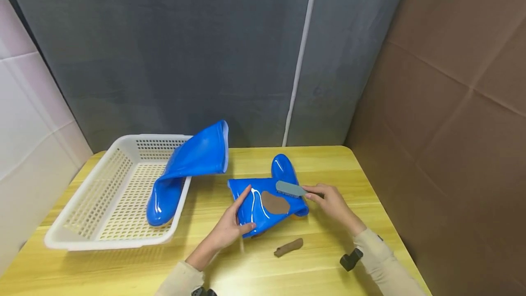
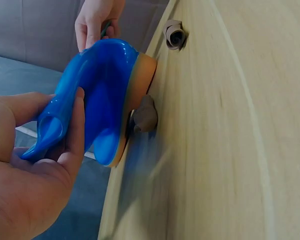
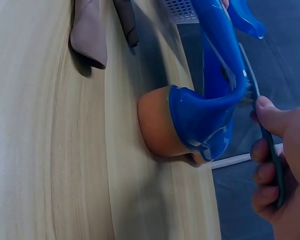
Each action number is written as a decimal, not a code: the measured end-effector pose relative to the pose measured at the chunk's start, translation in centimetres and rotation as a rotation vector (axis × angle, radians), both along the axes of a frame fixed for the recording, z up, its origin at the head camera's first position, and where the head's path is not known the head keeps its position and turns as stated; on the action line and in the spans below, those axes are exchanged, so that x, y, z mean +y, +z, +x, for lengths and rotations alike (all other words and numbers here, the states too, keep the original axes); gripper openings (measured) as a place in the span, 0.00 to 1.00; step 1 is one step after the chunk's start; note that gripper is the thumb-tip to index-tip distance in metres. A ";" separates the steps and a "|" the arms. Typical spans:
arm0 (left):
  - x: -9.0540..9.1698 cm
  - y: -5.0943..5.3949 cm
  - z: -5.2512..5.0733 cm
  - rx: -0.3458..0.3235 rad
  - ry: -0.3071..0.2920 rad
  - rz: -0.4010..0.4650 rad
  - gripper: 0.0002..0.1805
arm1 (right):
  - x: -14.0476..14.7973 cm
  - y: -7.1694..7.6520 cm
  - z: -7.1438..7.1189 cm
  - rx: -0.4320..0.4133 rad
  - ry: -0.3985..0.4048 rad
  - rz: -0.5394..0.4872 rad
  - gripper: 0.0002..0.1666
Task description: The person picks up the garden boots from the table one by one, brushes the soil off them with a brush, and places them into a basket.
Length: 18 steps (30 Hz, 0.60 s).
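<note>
A blue rain boot point(image 1: 255, 214) with an orange sole point(image 3: 160, 122) stands on the table, its shaft bent over to the left. On the shaft is an oval brown patch point(image 1: 275, 203). My left hand point(image 1: 230, 226) grips the shaft near its opening, thumb on one side and fingers on the other, as the left wrist view shows. In my right hand point(image 1: 330, 202) is the handle of a grey-green brush point(image 1: 289, 188). Its bristles point(image 3: 248, 90) face the boot's shaft beside the patch and appear to touch it.
A white perforated basket point(image 1: 119, 244) stands at the left. A second blue boot point(image 1: 197, 154) leans over its right rim. One rolled brown piece point(image 1: 288, 247) lies in front of the held boot; another brown piece point(image 2: 146, 115) lies close to its sole. Grey and brown curtains border the table.
</note>
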<state>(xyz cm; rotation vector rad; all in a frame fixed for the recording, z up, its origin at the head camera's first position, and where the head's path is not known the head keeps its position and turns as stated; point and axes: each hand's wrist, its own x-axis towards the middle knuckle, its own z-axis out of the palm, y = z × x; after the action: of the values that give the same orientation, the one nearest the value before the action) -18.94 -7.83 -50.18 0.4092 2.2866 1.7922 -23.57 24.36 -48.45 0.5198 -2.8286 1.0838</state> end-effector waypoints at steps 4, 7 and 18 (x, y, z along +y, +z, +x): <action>-0.1 0.1 -0.1 0.007 -0.016 0.002 0.54 | 0.2 0.1 0.7 -0.020 0.034 0.014 0.18; -0.1 0.2 -0.2 0.014 -0.017 -0.002 0.55 | 0.2 0.4 1.1 -0.044 0.058 0.023 0.18; -0.2 0.2 -0.3 0.017 -0.009 -0.004 0.55 | 0.8 0.7 2.5 -0.041 0.128 -0.028 0.17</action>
<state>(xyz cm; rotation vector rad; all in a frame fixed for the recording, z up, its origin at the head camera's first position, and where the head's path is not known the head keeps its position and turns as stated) -19.28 -8.01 -49.98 0.4349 2.2954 1.7862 -21.11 25.18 -47.74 0.6930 -2.8448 1.1660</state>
